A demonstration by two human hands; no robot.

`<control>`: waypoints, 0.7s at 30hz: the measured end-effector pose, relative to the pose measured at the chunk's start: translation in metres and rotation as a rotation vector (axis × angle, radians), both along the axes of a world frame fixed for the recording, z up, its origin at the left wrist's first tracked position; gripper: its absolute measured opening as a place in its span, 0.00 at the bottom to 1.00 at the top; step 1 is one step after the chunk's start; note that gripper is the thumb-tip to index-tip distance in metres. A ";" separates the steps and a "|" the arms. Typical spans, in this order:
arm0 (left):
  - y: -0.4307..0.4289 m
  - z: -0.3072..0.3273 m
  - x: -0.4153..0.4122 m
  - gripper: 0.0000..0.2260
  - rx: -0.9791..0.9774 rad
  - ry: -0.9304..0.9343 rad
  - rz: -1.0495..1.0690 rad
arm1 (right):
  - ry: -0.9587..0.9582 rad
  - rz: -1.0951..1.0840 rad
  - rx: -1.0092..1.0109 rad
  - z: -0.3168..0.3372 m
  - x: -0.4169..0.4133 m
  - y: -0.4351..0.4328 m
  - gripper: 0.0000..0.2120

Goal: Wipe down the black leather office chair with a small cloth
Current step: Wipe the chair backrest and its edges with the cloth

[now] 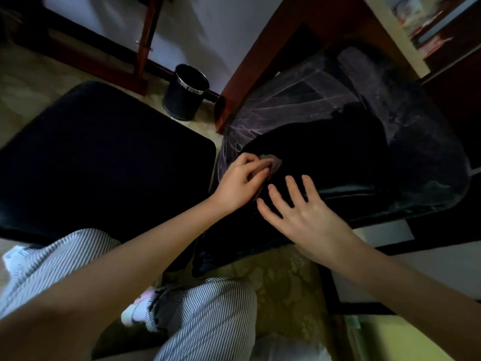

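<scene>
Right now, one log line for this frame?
step: wipe | left hand: grips cloth on chair | right hand: fingers spread, rests on chair | dust streaks: visible beyond cloth

We see a black waste bin [186, 92] with a metal rim standing on the pale patterned floor [283, 277], close beside the corner of a reddish-brown wooden desk [255, 61]. At upper right we make out blurred shelves [416, 24] holding papers or books.
</scene>
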State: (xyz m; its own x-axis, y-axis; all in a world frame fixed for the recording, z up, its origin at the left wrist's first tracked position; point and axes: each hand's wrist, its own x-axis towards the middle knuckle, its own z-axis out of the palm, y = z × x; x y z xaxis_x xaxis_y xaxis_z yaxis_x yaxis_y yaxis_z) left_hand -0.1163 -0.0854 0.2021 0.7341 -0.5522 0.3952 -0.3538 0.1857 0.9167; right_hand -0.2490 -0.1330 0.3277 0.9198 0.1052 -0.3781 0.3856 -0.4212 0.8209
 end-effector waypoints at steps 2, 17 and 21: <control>-0.016 0.002 0.012 0.16 0.004 -0.008 0.007 | -0.002 0.026 0.011 0.001 0.000 -0.001 0.33; -0.062 -0.068 0.070 0.15 0.254 0.332 0.092 | -0.004 0.067 0.049 0.001 -0.002 -0.003 0.34; -0.040 -0.091 0.054 0.15 0.256 0.429 0.058 | -0.008 0.060 0.071 0.001 0.000 -0.003 0.34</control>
